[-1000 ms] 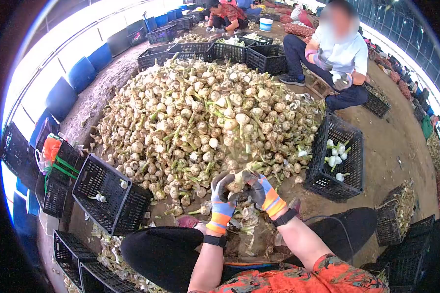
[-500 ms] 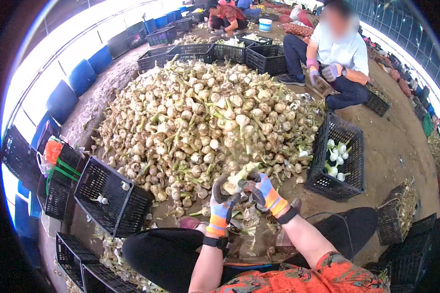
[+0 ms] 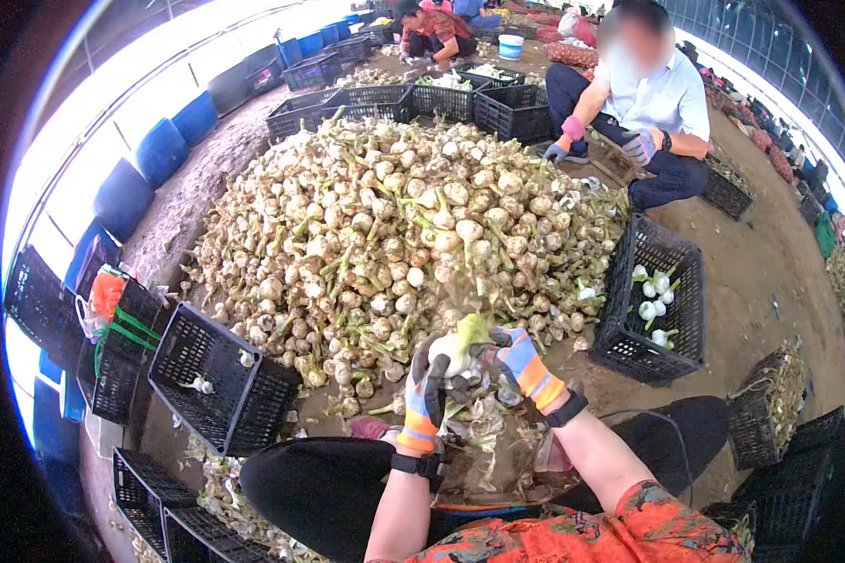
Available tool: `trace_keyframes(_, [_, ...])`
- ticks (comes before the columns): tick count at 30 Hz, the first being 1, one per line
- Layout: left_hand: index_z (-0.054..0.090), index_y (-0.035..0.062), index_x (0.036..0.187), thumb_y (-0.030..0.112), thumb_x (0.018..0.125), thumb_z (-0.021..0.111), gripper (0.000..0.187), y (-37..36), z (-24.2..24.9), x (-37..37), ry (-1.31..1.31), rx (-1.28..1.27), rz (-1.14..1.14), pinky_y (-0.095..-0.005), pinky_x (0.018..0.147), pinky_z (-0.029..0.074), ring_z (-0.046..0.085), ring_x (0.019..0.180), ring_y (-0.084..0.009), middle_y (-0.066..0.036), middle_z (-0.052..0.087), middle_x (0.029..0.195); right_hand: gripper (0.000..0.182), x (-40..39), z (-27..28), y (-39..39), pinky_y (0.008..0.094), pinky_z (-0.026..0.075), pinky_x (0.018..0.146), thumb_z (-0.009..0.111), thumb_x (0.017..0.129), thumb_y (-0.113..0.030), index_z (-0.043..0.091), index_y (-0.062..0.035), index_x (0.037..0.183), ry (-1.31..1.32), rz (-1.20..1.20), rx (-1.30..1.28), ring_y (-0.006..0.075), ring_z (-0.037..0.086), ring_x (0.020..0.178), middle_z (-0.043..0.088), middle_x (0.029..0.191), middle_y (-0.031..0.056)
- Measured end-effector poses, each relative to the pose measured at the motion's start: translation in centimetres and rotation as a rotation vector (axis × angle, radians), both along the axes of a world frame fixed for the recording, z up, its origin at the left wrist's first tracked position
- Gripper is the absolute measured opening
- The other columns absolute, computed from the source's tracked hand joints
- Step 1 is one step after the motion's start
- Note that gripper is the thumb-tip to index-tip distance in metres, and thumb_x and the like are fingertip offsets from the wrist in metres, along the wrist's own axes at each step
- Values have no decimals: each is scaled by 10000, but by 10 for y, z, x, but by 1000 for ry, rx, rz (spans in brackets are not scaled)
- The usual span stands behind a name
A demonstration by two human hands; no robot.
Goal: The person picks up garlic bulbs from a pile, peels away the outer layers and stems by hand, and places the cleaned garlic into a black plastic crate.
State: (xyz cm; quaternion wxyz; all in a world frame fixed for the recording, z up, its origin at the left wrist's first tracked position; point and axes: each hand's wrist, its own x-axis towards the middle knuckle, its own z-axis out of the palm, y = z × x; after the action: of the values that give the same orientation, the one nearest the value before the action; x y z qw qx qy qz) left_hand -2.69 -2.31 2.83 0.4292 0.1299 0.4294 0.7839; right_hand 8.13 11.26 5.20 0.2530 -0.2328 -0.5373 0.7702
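Observation:
A garlic bulb [image 3: 454,351] with a pale green stem pointing up is held in front of the big heap of garlic [image 3: 366,235]. My left hand [image 3: 426,387], in a dark-palmed glove with orange and blue bands, wraps round the bulb from the left. At its right side my right hand [image 3: 522,364], gloved alike, has its fingers bent in at the bulb's skin and pinches a loose pale layer. Peeled skins [image 3: 483,427] lie on the ground below both hands.
A black crate with white bulbs [image 3: 650,361] stands right of the heap; another tilted crate [image 3: 246,413] is at the left. Several crates [image 3: 512,120] line the heap's far side. A co-worker [image 3: 662,103] sits at the back right, one gloved hand reaching toward the heap.
The bulb in my left hand has turned more upright, its stem now pointing up. My right hand has shifted slightly right. The co-worker's hands have moved apart, one reaching toward the heap.

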Motion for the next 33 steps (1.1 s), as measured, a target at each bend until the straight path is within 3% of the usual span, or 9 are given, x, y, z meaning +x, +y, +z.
trace_keyframes(7, [392,-1,1253,69,695,729,656,5,-36,-1,554,-82,85,-320,847,487,556,1015,-197,-131,551,1128,363,0,-12,8,260,487,706,557,703,-11,575,41,1062,-244,23,669,144,611,765,650,924,89])
trace_keyframes(11, [418,-14,1246,94,627,789,730,-2,5,-2,575,56,-113,-301,870,464,546,1020,-159,-101,548,1148,165,5,-71,50,280,457,532,575,751,-84,637,6,875,20,-277,-351,142,572,597,645,810,75])
trace_keyframes(13, [386,-14,1277,81,614,792,783,-5,19,0,558,83,-166,-295,884,446,538,1013,-173,-91,525,1142,185,24,-83,61,307,491,609,567,694,-30,648,13,855,-373,-332,-36,196,615,650,662,822,90])
trace_keyframes(15, [373,-11,1286,109,606,803,814,-4,15,1,555,65,-125,-294,884,443,533,1017,-176,-94,511,1160,279,28,-91,58,343,475,803,620,714,-122,641,-16,971,-803,189,677,278,614,928,637,985,169])
trace_keyframes(17, [322,2,1319,143,582,823,902,-3,7,4,511,-7,-144,-283,865,443,520,1010,-180,-99,491,1163,324,24,-100,50,316,452,853,638,728,-155,630,-14,1019,-425,43,638,251,594,984,625,1038,158])
trace_keyframes(19, [304,16,1331,104,584,809,906,2,-16,6,539,-13,-88,-275,846,448,515,983,-177,-87,482,1133,399,16,-1,19,278,448,841,664,733,-61,570,25,1112,-187,286,312,162,580,955,618,1072,96])
trace_keyframes(21, [295,34,1333,78,577,805,913,5,-8,11,530,44,-94,-273,817,457,516,952,-172,-72,472,1093,324,10,39,7,300,461,807,662,730,-115,620,-15,1035,-347,367,860,219,601,904,635,986,129])
trace_keyframes(29, [335,41,1254,91,563,815,843,4,-3,12,714,23,-21,-284,811,458,516,938,-159,-59,472,1057,244,-12,60,4,408,472,743,574,701,-225,600,-17,825,-627,454,1417,341,599,830,616,868,191])
trace_keyframes(33, [317,35,1210,156,550,839,850,5,-19,7,569,55,33,-289,804,459,522,932,-178,-76,473,1060,303,-15,59,10,393,473,760,606,691,-192,588,13,913,-501,400,1072,342,594,860,615,895,204])
